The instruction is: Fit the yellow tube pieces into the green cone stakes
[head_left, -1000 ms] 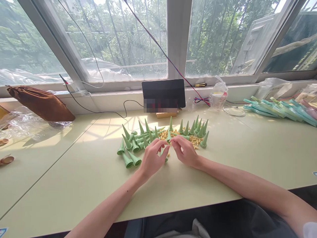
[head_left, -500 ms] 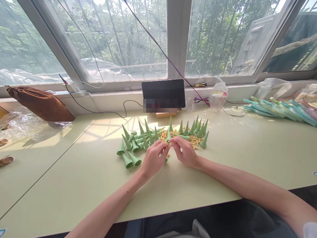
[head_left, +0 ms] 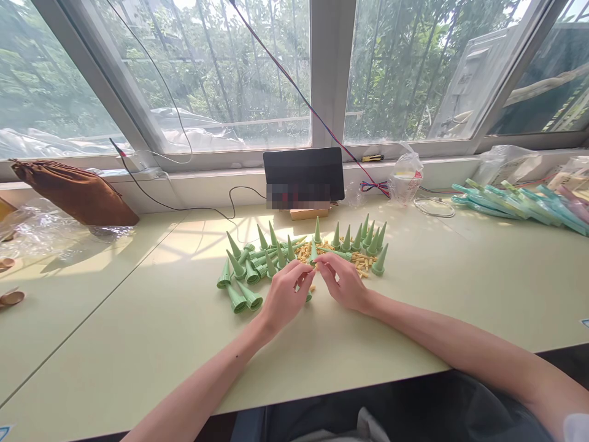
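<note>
My left hand and my right hand meet fingertip to fingertip over the middle of the table, both pinched closed. A small yellow peg shows between the fingertips, mostly covered by them. Just behind the fingers a green cone points upward; whether a finger touches it, I cannot tell. Under my left hand the rim of another green cone peeks out, the rest of it hidden. Loose yellow pegs lie in a pile behind and beside my hands.
Several green cones lie on their sides to the left; others stand upright at the right. Farther back are a dark-screened tablet, a plastic-wrapped cup and teal strips. A brown pouch rests at far left.
</note>
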Motion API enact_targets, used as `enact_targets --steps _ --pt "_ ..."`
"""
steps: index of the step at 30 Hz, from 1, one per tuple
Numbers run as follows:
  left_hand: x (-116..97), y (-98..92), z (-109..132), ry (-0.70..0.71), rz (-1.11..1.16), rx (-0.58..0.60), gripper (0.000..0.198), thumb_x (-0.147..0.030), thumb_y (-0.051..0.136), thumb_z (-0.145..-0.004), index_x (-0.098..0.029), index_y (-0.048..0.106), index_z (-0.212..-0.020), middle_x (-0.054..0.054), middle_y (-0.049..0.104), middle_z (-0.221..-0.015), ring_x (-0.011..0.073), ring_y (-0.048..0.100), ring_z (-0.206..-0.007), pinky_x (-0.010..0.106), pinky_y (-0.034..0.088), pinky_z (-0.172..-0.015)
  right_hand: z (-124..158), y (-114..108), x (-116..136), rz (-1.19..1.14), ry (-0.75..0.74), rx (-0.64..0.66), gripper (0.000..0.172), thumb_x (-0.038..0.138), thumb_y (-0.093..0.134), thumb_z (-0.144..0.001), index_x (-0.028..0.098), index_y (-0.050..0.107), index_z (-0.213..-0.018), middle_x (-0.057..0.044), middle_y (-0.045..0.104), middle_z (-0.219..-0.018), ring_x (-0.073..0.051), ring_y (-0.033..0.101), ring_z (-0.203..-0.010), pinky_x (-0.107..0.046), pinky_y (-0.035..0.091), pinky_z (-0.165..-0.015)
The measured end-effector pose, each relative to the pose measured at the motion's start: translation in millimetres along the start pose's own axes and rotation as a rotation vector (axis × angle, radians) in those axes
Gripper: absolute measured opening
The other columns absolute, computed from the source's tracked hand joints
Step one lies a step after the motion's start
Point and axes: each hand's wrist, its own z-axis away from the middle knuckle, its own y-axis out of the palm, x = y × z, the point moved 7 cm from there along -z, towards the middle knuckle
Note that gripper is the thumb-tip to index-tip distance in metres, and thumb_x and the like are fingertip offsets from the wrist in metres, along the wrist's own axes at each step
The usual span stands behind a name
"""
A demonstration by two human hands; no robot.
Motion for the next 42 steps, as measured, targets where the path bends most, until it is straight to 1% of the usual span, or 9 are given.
enact_targets --steps 12,23,30,34,38,42 --pt "-0.1 -1.3 -0.4 -0.017 -0.014 -0.012 0.02 -0.025 0.047 -0.097 -0.019 0.061 -0.084 0.0 0.054 -0.072 0.0109 0.047 -0.059 0.024 0.041 -0.057 -0.1 1.9 -0.1 0.056 -0.006 0.046 0.019 0.028 0.037 -0.102 0.021 0.054 -0.107 -0.003 0.06 -0.085 -0.012 0.052 -0.06 -0.024 0.043 -0.056" --pt "-0.5 -2.1 -0.7 -0.025 -0.008 -0.02 0.02 -0.024 0.048 -0.096 -0.019 0.06 -0.081 -0.001 0.053 -0.07 0.0109 0.046 -0.059 0.024 0.04 -0.058 0.8 6.0 -3.6 0.003 0.013 0.084 0.021 0.031 0.037 -0.101 0.02 0.054 -0.106 -0.005 0.062 -0.089 -0.013 0.053 -0.062 -0.025 0.044 -0.058" --pt "1.0 -3.8 -1.0 -0.036 -0.006 -0.048 0.021 -0.023 0.049 -0.096 -0.018 0.06 -0.079 -0.001 0.053 -0.07 0.0107 0.045 -0.059 0.024 0.039 -0.057 0.7 6.1 0.9 -0.039 -0.022 0.099 0.017 0.028 0.04 -0.101 0.019 0.054 -0.104 -0.002 0.057 -0.083 -0.011 0.048 -0.057 -0.025 0.043 -0.059" --pt "1.6 -5.0 -0.6 -0.038 -0.006 -0.059 0.021 -0.023 0.049 -0.096 -0.018 0.059 -0.078 -0.001 0.054 -0.07 0.0105 0.045 -0.059 0.023 0.038 -0.057 1.6 8.6 1.9 -0.061 -0.041 0.124 0.016 0.028 0.041 -0.101 0.019 0.053 -0.105 -0.002 0.057 -0.082 -0.011 0.048 -0.059 -0.025 0.043 -0.059" --pt "2.2 -4.7 -0.6 -0.056 -0.01 -0.056 0.021 -0.023 0.049 -0.096 -0.019 0.058 -0.078 -0.001 0.053 -0.069 0.0105 0.044 -0.059 0.023 0.038 -0.057 2.1 10.5 -0.8 -0.057 -0.053 0.116 0.016 0.029 0.041 -0.101 0.019 0.054 -0.104 -0.003 0.057 -0.081 -0.012 0.047 -0.059 -0.025 0.041 -0.058" --pt "2.0 -4.0 -0.9 -0.067 -0.007 -0.041 0.021 -0.024 0.049 -0.096 -0.019 0.059 -0.078 -0.001 0.052 -0.069 0.0106 0.045 -0.059 0.023 0.038 -0.058 1.4 10.6 -1.6 -0.057 -0.053 0.108 0.016 0.027 0.041 -0.101 0.019 0.055 -0.103 -0.003 0.059 -0.082 -0.012 0.05 -0.061 -0.025 0.042 -0.059"
